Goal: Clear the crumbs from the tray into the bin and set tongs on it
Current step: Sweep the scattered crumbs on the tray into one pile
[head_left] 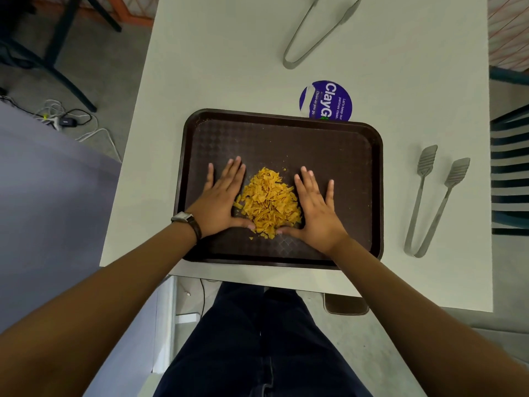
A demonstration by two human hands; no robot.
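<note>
Nearest: person's legs in dark trousers, standing at near edge of white table [229, 67]. Brown plastic tray [286, 133] sits on table just in front, textured base. On tray, near-centre: heap of orange-yellow crumbs [267, 200], broken chip bits, a few strays at heap's near and far edges. Left hand [221, 203], watch on wrist, lies flat on tray touching heap's left side; fingers straight, slightly spread, holding nothing. Right hand [315, 207] mirrors it on heap's right side, fingers straight, palm down, holding nothing; thumbs of both angle inward along heap's near edge. Step in hand, by judgement: gathering crumbs into one pile w/ both hands; nothing binned yet. R of tray, apart from it, on table: metal tongs w/ slotted spatula tips [432, 202], untouched. Just beyond tray's far rim, partly tucked under it: round purple sticker [326, 98] w/ white print. Far end of table: second, plain metal tongs [317, 30], tips cut off by frame edge. Bin: not clearly identifiable in view. Next move prob. needs scooping heap or lifting tray level to tip it out, w/o scattering strays; tongs go on afterwards.
</note>
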